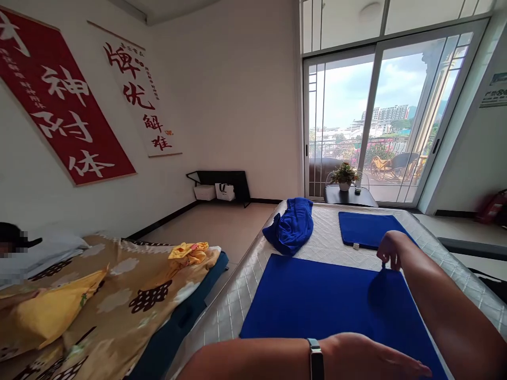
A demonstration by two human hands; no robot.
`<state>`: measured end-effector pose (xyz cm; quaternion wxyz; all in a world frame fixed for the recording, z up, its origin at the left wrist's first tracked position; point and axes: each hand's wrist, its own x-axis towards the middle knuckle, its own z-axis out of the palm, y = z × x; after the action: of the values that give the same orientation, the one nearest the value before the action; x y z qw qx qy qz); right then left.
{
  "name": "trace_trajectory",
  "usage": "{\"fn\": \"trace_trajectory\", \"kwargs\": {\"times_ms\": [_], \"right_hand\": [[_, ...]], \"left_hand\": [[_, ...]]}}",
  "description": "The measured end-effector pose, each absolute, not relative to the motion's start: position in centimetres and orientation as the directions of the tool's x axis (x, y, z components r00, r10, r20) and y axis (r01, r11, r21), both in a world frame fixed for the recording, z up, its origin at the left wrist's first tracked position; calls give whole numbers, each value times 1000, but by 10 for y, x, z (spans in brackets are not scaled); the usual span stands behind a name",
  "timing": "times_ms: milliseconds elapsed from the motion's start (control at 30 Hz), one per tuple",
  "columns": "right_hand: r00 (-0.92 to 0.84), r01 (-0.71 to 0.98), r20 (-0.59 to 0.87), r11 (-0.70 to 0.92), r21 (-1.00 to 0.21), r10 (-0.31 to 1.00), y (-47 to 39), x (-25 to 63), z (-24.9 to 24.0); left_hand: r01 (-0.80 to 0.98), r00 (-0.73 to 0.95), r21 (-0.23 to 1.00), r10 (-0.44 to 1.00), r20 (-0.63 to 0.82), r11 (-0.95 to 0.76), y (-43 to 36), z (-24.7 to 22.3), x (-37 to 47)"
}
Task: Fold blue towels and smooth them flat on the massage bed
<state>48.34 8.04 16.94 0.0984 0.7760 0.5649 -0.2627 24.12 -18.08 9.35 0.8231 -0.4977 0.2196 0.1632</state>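
A blue cloth (312,301) lies spread flat on a white quilted mattress (325,240). My left hand (368,356), with a banded watch on its wrist, rests flat over the near right part of the cloth, fingers stretched toward the right. Higher up, my right hand (391,250) pinches the cloth's far right corner, where a small bit is lifted between the fingertips. Beyond it lies a folded blue cloth (368,229) with a small white tag. A crumpled blue cloth (292,226) sits at the mattress's far left corner.
On the left, another bed has a patterned blanket (114,301) and a bunched yellow cloth (189,253). A person's hand there touches a yellow cloth (59,306). A small table with a potted plant (344,177) stands beyond the mattress, before glass doors.
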Motion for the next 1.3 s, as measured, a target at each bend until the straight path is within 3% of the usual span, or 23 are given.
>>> {"fn": "trace_trajectory", "kwargs": {"times_ms": [67, 133, 200, 267, 333, 367, 400, 433, 467, 500, 533, 567, 633, 733, 1067, 1300], "right_hand": [[131, 926, -670, -331, -180, 730, 82, 460, 175], [16, 922, -729, -293, -254, 684, 84, 433, 178], [-97, 909, -735, -241, -340, 671, 87, 402, 179], [-201, 886, -715, -187, -424, 670, 90, 369, 179], [-294, 853, -681, -138, -504, 670, 93, 335, 179], [-334, 834, -662, -116, -539, 671, 94, 318, 178], [-368, 816, -641, -97, -570, 673, 94, 301, 177], [-395, 799, -621, -81, -596, 677, 94, 285, 175], [-417, 782, -600, -67, -619, 682, 93, 269, 173], [-434, 766, -579, -55, -640, 691, 91, 254, 170], [-447, 750, -555, -44, -660, 701, 89, 239, 167], [-459, 734, -533, -35, -678, 711, 87, 225, 164], [-479, 704, -495, -20, -710, 725, 83, 201, 156], [-511, 665, -455, 0, -747, 729, 76, 171, 145], [-577, 676, -403, 138, -724, 710, 70, 114, 102], [-584, 721, -389, 235, -652, 713, 74, 99, 77]], "left_hand": [[-320, 936, -816, 25, -352, 481, -188, 104, 209], [-253, 963, -764, 83, -255, 594, -196, 107, 179], [-278, 956, -549, 173, -237, 788, -202, 105, 151], [-343, 932, -191, 307, -194, 920, -208, 102, 126], [-452, 877, 74, 458, -145, 889, -214, 101, 102], [-502, 845, 95, 511, -161, 860, -217, 103, 91], [-546, 818, 13, 537, -208, 838, -221, 107, 81], [-574, 809, -178, 519, -275, 799, -224, 112, 71], [-561, 827, -450, 456, -329, 694, -226, 118, 62], [-483, 869, -728, 366, -332, 487, -229, 124, 53], [-341, 915, -918, 295, -275, 202, -230, 130, 45], [-176, 945, -981, 264, -192, -86, -231, 135, 37], [66, 964, -890, 257, -59, -450, -233, 142, 21], [192, 958, -772, 286, 14, -606, -234, 144, -1], [325, 932, -640, 349, 94, -696, -243, 114, -54], [483, 875, -583, 395, 281, -654, -241, 89, -69]]}}
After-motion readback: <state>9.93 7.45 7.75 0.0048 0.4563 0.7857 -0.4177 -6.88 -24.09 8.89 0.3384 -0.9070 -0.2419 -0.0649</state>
